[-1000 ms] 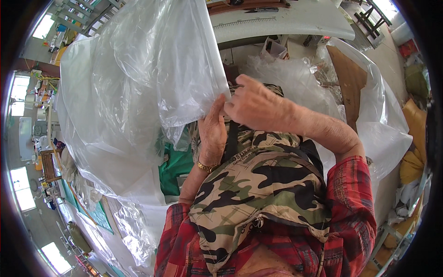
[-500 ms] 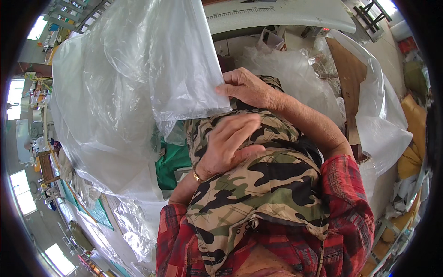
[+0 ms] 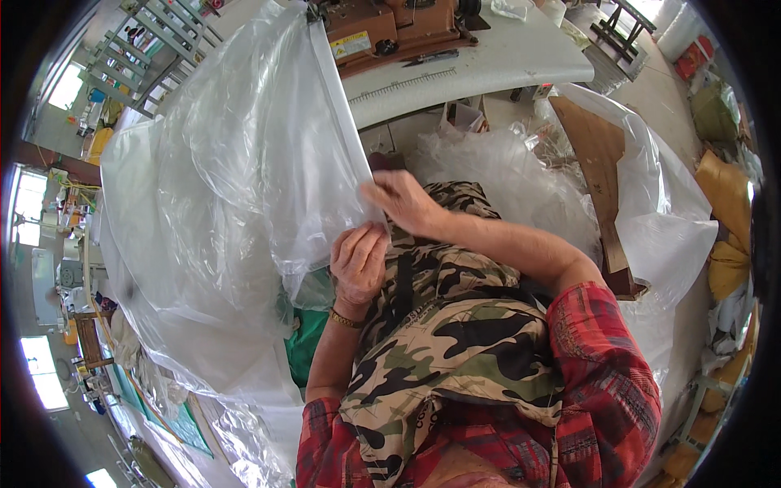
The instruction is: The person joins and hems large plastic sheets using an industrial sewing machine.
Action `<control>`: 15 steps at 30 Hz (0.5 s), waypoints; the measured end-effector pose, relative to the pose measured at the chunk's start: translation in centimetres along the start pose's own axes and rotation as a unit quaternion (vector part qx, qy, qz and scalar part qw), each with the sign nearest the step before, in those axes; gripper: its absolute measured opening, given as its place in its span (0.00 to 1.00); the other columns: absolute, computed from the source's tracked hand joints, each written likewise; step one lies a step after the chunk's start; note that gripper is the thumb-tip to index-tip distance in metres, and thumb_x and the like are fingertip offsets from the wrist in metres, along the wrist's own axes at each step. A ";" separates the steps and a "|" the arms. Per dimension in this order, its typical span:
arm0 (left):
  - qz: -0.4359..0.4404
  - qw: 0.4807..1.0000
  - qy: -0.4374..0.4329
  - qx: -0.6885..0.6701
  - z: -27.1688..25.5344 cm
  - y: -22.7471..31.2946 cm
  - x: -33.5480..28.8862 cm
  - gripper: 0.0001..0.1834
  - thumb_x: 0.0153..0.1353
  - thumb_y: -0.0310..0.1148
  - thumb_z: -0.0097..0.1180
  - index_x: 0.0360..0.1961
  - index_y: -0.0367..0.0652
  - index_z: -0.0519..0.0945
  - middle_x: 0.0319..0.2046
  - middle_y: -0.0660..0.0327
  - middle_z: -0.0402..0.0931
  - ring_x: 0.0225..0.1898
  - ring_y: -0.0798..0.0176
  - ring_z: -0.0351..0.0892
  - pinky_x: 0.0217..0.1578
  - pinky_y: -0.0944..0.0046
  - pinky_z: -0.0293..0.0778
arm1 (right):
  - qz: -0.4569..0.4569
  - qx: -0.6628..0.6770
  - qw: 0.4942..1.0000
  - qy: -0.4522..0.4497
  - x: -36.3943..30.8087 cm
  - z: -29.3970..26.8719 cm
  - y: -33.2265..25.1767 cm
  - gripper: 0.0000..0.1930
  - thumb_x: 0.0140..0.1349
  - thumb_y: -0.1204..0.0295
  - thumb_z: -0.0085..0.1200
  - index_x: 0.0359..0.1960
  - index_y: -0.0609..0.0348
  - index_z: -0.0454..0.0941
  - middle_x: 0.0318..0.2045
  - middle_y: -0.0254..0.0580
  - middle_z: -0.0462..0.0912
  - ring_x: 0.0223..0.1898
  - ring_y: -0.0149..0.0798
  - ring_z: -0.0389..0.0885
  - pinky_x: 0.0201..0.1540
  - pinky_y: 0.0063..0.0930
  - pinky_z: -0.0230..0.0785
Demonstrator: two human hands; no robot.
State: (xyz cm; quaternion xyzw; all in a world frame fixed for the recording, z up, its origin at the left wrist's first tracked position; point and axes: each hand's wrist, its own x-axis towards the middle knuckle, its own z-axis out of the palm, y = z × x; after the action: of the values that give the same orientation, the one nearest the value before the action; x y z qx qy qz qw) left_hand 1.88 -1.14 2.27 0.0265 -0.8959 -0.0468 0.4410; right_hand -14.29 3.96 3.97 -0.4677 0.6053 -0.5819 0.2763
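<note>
A large clear plastic sheet (image 3: pixel 220 187) hangs from the sewing machine (image 3: pixel 390 28) toward my lap, with a straight folded edge on its right. My left hand (image 3: pixel 359 259) is closed on the sheet's lower right corner, fingers pinched together. Just above it, my right hand (image 3: pixel 405 202) has its fingers curled against the folded edge and seems to grip it; motion smears its fingertips a little. A camouflage apron (image 3: pixel 455 333) covers my lap under both hands.
The machine stands on a pale sewing table (image 3: pixel 472 77) with a ruler scale and a small dark tool on it. Crumpled clear plastic (image 3: pixel 504 171) lies beyond my right forearm, beside a brown board (image 3: pixel 590 154). Green fabric (image 3: pixel 307 337) shows below the sheet.
My left hand has risen from the apron and taken hold of the sheet's corner. My right hand has shifted left and down along with the edge. More of the sewing machine has come into view.
</note>
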 end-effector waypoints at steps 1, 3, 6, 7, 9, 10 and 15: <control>0.007 1.000 0.004 -0.001 0.3 -0.2 0.3 0.10 0.52 0.21 0.57 0.37 0.36 0.83 0.42 0.60 0.80 0.47 0.56 0.79 0.46 0.56 0.74 | -0.034 -0.064 0.997 0.036 2.1 -0.5 0.2 0.18 0.64 0.66 0.52 0.23 0.72 0.71 0.16 0.56 0.67 0.18 0.44 0.69 0.24 0.39 0.62; -0.011 0.997 -0.061 -0.035 0.4 -0.1 0.5 0.14 0.50 0.21 0.58 0.40 0.39 0.83 0.45 0.61 0.79 0.51 0.59 0.77 0.51 0.56 0.71 | -0.086 -0.142 0.981 0.100 6.7 -1.3 0.6 0.19 0.62 0.64 0.53 0.21 0.71 0.71 0.19 0.62 0.71 0.22 0.60 0.71 0.26 0.45 0.63; -0.038 0.995 -0.079 -0.057 0.6 -0.4 0.2 0.16 0.48 0.21 0.57 0.41 0.39 0.82 0.45 0.61 0.79 0.50 0.60 0.78 0.57 0.53 0.65 | -0.118 -0.171 0.968 0.143 14.1 -2.8 0.3 0.20 0.62 0.63 0.52 0.21 0.70 0.73 0.22 0.64 0.74 0.27 0.65 0.73 0.29 0.49 0.64; -0.048 0.993 -0.085 -0.067 1.0 -0.8 -0.2 0.16 0.47 0.20 0.58 0.41 0.39 0.82 0.45 0.62 0.79 0.50 0.60 0.78 0.58 0.52 0.63 | -0.121 -0.187 0.962 0.159 15.9 -3.4 -0.1 0.20 0.63 0.62 0.51 0.22 0.70 0.74 0.23 0.65 0.74 0.29 0.65 0.75 0.30 0.49 0.64; -0.052 0.994 -0.074 -0.065 2.0 -1.4 -0.9 0.17 0.46 0.19 0.59 0.41 0.40 0.82 0.44 0.63 0.79 0.48 0.61 0.79 0.60 0.49 0.60 | -0.130 -0.196 0.959 0.159 18.2 -4.3 -0.4 0.20 0.63 0.61 0.51 0.22 0.70 0.74 0.23 0.65 0.74 0.29 0.65 0.75 0.30 0.48 0.64; -0.053 0.994 -0.076 -0.064 2.4 -1.8 -1.1 0.16 0.46 0.19 0.60 0.39 0.41 0.82 0.43 0.64 0.79 0.48 0.61 0.79 0.61 0.48 0.60 | -0.131 -0.203 0.957 0.158 19.1 -4.7 -0.4 0.21 0.64 0.61 0.51 0.22 0.70 0.74 0.23 0.65 0.74 0.29 0.64 0.75 0.30 0.48 0.65; -0.093 0.990 -0.084 -0.072 3.1 -3.0 -0.3 0.10 0.49 0.19 0.61 0.33 0.44 0.80 0.40 0.66 0.80 0.45 0.63 0.80 0.65 0.43 0.52 | -0.123 -0.152 0.969 0.153 19.8 -5.0 0.5 0.21 0.64 0.61 0.53 0.23 0.70 0.72 0.20 0.61 0.73 0.24 0.61 0.71 0.29 0.42 0.64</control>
State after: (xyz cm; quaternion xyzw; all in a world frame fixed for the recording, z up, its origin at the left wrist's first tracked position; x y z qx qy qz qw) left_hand -0.37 -3.88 -0.15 0.0734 -0.9178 -0.1540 0.3584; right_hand -26.92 -11.45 8.51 -0.4807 0.6595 -0.5771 0.0318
